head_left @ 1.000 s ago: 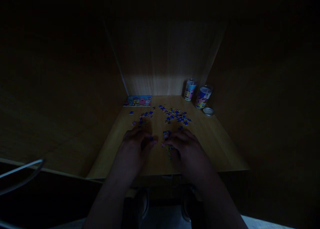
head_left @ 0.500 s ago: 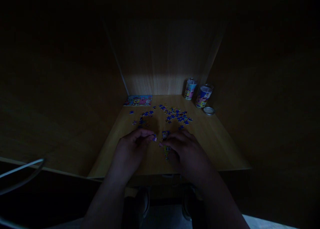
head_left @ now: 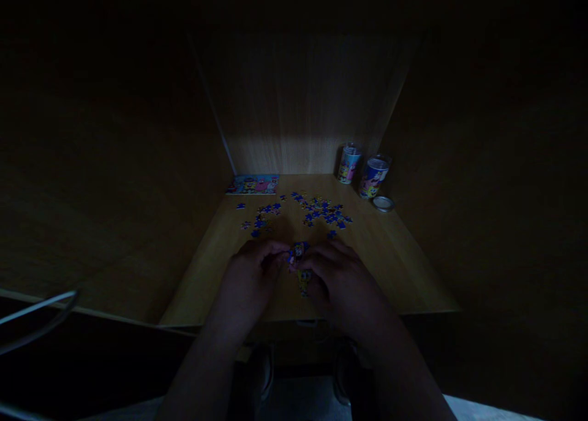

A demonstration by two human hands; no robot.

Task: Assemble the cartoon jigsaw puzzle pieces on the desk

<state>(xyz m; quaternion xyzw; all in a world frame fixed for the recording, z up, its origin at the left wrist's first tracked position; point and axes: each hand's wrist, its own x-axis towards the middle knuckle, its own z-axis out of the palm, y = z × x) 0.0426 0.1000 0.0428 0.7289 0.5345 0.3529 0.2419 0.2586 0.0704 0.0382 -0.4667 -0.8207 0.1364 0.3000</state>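
Note:
In a pinch between thumb and forefinger, my left hand [head_left: 253, 274] has a small blue and pink puzzle piece [head_left: 291, 258] at the left edge of a few joined puzzle pieces [head_left: 299, 249]. Whether the piece is locked in cannot be made out in the dim light. My right hand [head_left: 337, 274] is closed on the right side of the joined pieces, its fingers covering part of them. Yellow pieces with cartoon eyes [head_left: 304, 278] extend below, towards me.
Loose puzzle pieces [head_left: 321, 212] lie beyond my hands, with another group [head_left: 264, 216] to the left. A picture card [head_left: 252, 184] lies at the back left. Two printed cans [head_left: 349, 165] [head_left: 373, 179] stand back right beside a round lid [head_left: 383, 204]. Wooden panels enclose the desk.
My left hand has moved right, bringing its piece up against the joined pieces. The joined pieces have turned slightly and shifted left. My right hand has stayed nearly in place.

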